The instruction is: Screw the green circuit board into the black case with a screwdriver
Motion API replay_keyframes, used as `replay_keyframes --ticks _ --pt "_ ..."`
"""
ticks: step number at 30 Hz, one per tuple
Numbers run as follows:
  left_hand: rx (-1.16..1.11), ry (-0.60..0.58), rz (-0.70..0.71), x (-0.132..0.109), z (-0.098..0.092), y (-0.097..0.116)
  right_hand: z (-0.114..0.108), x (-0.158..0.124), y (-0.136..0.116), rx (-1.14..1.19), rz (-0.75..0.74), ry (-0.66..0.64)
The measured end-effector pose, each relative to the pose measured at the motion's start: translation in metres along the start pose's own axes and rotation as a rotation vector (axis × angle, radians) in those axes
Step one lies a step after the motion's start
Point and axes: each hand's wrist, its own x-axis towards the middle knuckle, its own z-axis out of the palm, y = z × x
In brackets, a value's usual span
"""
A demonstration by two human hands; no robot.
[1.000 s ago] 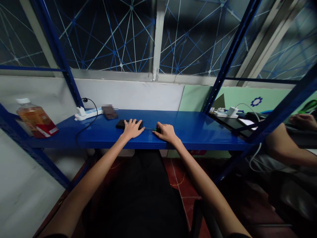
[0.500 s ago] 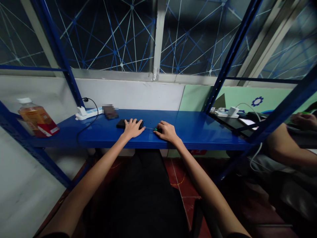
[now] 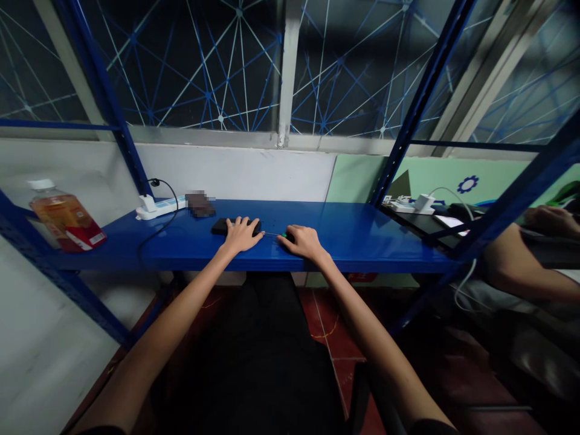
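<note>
**L HAND PINS DEVICE, R HAND ON DRIVER**

1. Grip state. The right hand (image 3: 302, 241) is curled narrow around the green handle of a small screwdriver (image 3: 273, 234). The thin shaft runs out of the grip toward the person's left. The left hand (image 3: 241, 234) lies flat with fingers spread, palm down on a black device (image 3: 221, 226). It grasps nothing and presses only.

2. Step in hand (judgement). This reads as brace-and-address: the L hand fixes the device and the R hand lines the tip up w/ its near edge. Tip contact can't be told, as the L fingers cover that spot.

3. Next move, requirements (judgement). Any tool work here needs the L palm to hold down-pressure, the shaft kept low and in line, and a light pinch on the handle. The shelf looks glossy, so a loose device could skid.

4. Device appearance. It is flat, dark and rectangular w/ rounded corners. It lies just left of the grip on the blue shelf (image 3: 362, 235), and only its left end shows past the L hand. No detail is legible.

5. Beyond the grip.
   - Far-left: a blurred dark object (image 3: 200, 205), then a white power strip (image 3: 158, 207) w/ a black cord.
   - Well left: a bottle (image 3: 66, 219) of amber liquid.
   - Well right: a white charger (image 3: 423, 202) and a co-worker's arm (image 3: 521, 272).
</note>
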Motion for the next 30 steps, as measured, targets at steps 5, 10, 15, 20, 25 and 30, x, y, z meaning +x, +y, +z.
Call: replay_keyframes --ticks 5,10,15,20,25,30 --pt "0.006 -0.009 -0.016 -0.0007 -0.0009 0.0012 -0.0007 -0.0006 -0.0009 -0.037 0.002 0.002" --pt "-0.004 -0.009 -0.009 -0.0007 -0.0004 0.0001 0.0013 -0.0015 0.0018 -0.011 -0.014 0.094" --pt "-0.01 -0.005 0.0 -0.0006 0.0004 -0.0009 0.0026 -0.0006 0.0034 0.027 0.018 0.058" --pt "-0.015 -0.004 0.001 0.0002 0.002 -0.0018 0.0025 -0.0005 0.0029 0.052 0.033 0.018" --pt "-0.014 -0.008 0.001 0.0013 0.0027 -0.0018 0.0005 -0.0015 -0.0013 0.026 0.006 0.064" --pt "-0.011 -0.024 -0.001 0.0015 0.0027 -0.002 0.0004 -0.001 0.0 -0.003 0.033 0.065"
